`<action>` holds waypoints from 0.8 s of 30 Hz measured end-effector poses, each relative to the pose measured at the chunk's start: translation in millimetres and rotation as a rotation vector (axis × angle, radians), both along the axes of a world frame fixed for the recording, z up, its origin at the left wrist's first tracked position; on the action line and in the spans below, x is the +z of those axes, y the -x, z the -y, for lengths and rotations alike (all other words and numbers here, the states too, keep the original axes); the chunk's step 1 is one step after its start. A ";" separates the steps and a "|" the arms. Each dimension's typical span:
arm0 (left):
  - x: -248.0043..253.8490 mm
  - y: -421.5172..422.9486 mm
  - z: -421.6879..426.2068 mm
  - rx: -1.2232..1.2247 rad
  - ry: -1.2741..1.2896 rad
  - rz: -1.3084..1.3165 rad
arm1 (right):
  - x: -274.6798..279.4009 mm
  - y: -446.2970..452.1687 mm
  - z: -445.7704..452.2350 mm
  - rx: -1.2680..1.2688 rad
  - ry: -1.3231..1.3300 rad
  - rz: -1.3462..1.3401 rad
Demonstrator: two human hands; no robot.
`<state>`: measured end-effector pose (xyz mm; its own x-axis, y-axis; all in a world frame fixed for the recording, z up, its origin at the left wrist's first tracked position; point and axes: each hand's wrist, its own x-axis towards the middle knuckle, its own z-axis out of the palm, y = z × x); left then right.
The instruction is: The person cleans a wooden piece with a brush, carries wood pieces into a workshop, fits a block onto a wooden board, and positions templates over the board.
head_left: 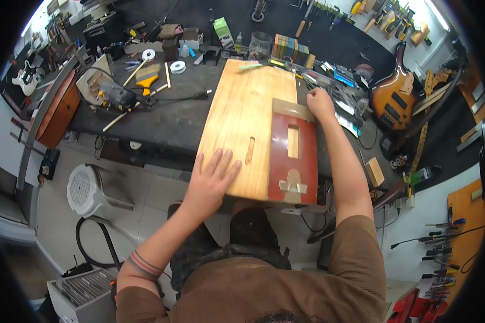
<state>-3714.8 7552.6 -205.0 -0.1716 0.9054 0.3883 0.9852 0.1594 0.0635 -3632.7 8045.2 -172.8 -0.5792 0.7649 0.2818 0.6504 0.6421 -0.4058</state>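
My left hand (216, 175) lies flat with spread fingers on the near left part of a light wooden board (237, 113). The board has a narrow slot near its middle. On its right side rests a reddish-brown template (280, 156) with a rectangular cutout and a piece of tape near its front end. My right hand (320, 102) is just beyond the board's right edge, beside tools on the bench. Its fingers are curled together, and whatever they may hold is too small to make out.
A power tool (118, 97) with a cord and a yellow brush (147, 78) are on the dark bench (183, 124) at left. Pliers and packets lie right of the board. A sunburst guitar body (396, 91) stands at right, a white stool (83, 188) below left.
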 end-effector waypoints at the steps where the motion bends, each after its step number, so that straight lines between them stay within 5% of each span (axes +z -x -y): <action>1: 1.2 0.2 -1.6 0.000 -0.008 -0.009 | 5.0 17.1 -4.8 -0.031 -0.119 0.049; 13: 11.0 -15.2 43.4 0.073 0.081 0.071 | 8.8 133.3 -72.4 0.487 -0.487 0.196; 24: 10.5 -18.7 44.7 0.081 0.132 0.062 | -7.2 141.7 -71.4 0.309 -0.428 0.165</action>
<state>-3696.1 7507.9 -194.5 -0.2662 0.9300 0.2533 0.9635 0.2494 0.0968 -3774.4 8116.7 -180.0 -0.8214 0.3895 0.4166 0.4384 0.8984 0.0244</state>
